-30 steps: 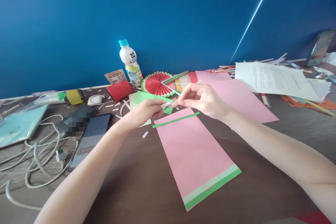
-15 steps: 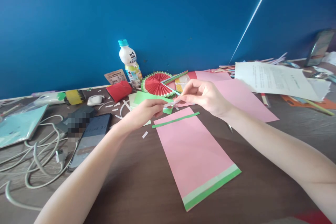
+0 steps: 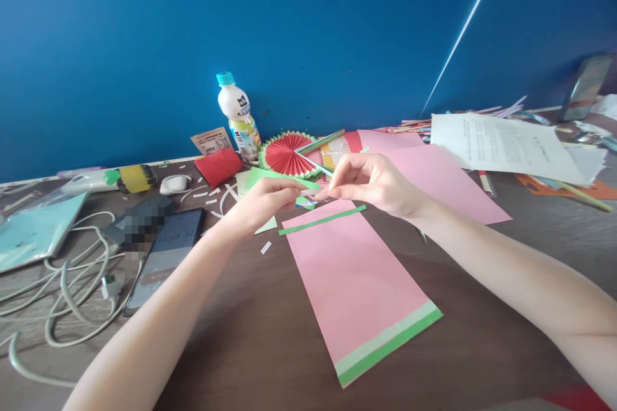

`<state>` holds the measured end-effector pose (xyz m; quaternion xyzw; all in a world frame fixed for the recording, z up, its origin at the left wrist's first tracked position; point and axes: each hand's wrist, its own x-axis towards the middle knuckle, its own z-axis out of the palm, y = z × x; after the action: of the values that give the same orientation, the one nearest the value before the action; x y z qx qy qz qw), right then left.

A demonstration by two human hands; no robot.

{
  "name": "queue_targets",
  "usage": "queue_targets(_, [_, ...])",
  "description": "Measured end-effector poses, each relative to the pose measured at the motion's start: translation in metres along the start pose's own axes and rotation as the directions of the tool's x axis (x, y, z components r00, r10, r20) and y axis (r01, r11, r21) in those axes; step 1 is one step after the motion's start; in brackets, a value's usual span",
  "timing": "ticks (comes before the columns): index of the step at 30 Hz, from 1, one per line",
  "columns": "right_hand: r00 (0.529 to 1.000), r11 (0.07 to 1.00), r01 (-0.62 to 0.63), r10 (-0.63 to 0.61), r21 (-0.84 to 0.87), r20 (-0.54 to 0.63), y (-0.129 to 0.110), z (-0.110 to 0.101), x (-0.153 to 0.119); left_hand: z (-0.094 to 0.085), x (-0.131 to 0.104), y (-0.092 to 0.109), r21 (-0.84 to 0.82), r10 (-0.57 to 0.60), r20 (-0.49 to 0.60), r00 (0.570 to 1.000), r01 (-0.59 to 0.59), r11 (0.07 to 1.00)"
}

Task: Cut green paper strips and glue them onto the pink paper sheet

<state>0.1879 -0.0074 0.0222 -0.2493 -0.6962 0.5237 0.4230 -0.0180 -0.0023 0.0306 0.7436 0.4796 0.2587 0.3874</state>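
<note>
My left hand (image 3: 274, 202) pinches one end of a small whitish strip (image 3: 310, 192) above the table. Close beside it on the right, my right hand (image 3: 369, 183) has thumb and forefinger pressed together at the strip's other end. Just below both hands lies a pink sheet (image 3: 357, 276) with pale and dark green bands along its near edge. A narrow green strip (image 3: 322, 220) crosses its far end and sticks out past the sides. Behind the hands is a red pleated paper fan (image 3: 288, 153) with a green rim.
A bottle (image 3: 240, 117) stands by the blue wall. At left are a phone (image 3: 166, 257), white cables (image 3: 65, 295) and a red pouch (image 3: 218, 167). More pink paper (image 3: 448, 183) and a printed sheet (image 3: 506, 148) lie at right. White scraps (image 3: 266, 247) are scattered near my left hand.
Both hands have shifted very slightly and my right fingertips have changed their hold a little. A small pale green piece now shows behind my right hand.
</note>
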Motion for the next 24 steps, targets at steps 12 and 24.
queue_targets(12, [0.996,1.0,-0.011,0.013,-0.016,0.086,-0.007,-0.001,-0.003,-0.004,-0.001,0.004,0.239,0.011,-0.058,0.998,0.003,0.971])
queue_targets(24, [0.991,0.982,-0.1,0.084,-0.164,-0.1,-0.007,-0.018,0.006,-0.018,0.005,-0.031,0.811,-0.198,-0.089,0.976,0.187,0.554])
